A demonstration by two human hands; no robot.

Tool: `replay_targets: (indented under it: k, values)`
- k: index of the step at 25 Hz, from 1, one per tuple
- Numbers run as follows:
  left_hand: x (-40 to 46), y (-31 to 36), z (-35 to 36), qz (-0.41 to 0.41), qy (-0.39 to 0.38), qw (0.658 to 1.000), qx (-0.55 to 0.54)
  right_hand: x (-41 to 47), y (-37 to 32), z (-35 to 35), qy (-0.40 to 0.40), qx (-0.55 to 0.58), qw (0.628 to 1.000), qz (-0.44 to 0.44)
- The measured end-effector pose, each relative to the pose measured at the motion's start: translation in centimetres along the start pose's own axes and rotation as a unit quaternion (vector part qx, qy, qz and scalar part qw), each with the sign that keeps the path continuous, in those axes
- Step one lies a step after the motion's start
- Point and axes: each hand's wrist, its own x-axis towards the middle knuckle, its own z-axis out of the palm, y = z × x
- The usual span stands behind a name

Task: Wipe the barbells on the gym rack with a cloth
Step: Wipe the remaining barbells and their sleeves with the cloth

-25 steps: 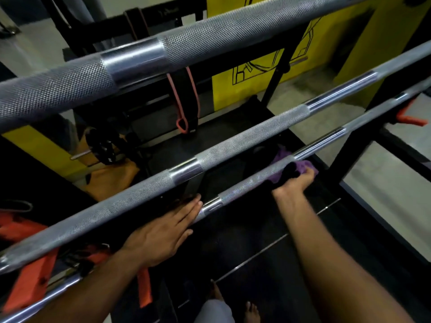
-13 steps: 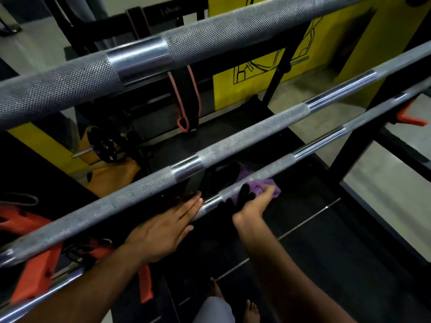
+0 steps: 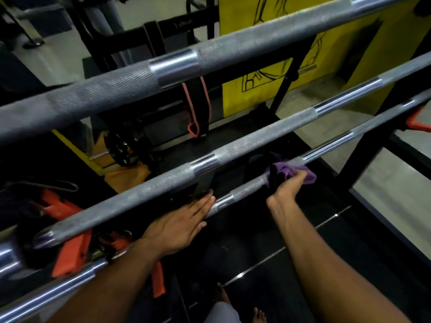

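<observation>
Three long metal barbells cross the frame, each slanting from lower left up to upper right. The top barbell (image 3: 175,68) is the fattest and sits across the upper part of the frame. The middle barbell (image 3: 245,141) runs through the center. The lowest barbell (image 3: 247,186) is the thin one near your hands.

Your right hand (image 3: 285,188) is just right of the center of the frame. It is curled around a purple cloth (image 3: 300,170) and grips it against the lowest barbell. The cloth sits on the bar at the far end of your hand, and it bunches out past your fingertips toward the right. A dark part of the cloth hangs on the left side of your hand, touching the bar.

Your left hand (image 3: 180,223) is lower and to the left, near the middle bottom of the frame. Its fingers are straight and close together. It lies flat on the same lowest barbell, with the fingertips pointing up toward the shiny ring on the bar. It holds nothing. The cloth is well apart from this hand, further up the bar to the right.

Orange clips (image 3: 70,248) lie in the lower left. A yellow wall panel (image 3: 245,54) with black line drawings stands in the upper right. A black and pink strap (image 3: 196,108) hangs in the middle top, behind the bars. The floor (image 3: 384,183) on the right is pale grey.
</observation>
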Motion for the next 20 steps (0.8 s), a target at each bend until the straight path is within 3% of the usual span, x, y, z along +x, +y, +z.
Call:
replay_targets:
  k: [4, 8, 12, 15, 18, 20]
  values:
    - [-0.4, 0.9, -1.7, -0.017, -0.013, 1.0, -0.002, -4.8, 3.3, -3.1, -0.082, -0.12, 0.986, 0.085]
    - [-2.9, 3.4, -5.4, 0.021, 0.015, 0.998, 0.051, -7.9, 4.2, -7.2, -0.073, -0.219, 0.967, 0.11]
    - [-7.3, 4.7, -14.6, 0.099, 0.083, 0.987, 0.099, -11.2, 4.6, -6.9, -0.083, -0.152, 0.973, 0.154]
    - [-10.5, 0.3, -19.8, 0.052, 0.087, 0.988, 0.117, -12.5, 5.7, -4.4, -0.083, -0.092, 0.98, 0.155]
    - [-12.1, -2.5, -18.6, 0.042, 0.036, 0.989, 0.138, -11.7, 6.8, -2.6, -0.046, -0.042, 0.988, 0.141]
    - [-12.0, -2.7, -17.0, 0.048, -0.001, 0.995, 0.089, -10.3, 7.0, -1.7, -0.014, -0.005, 0.993, 0.115]
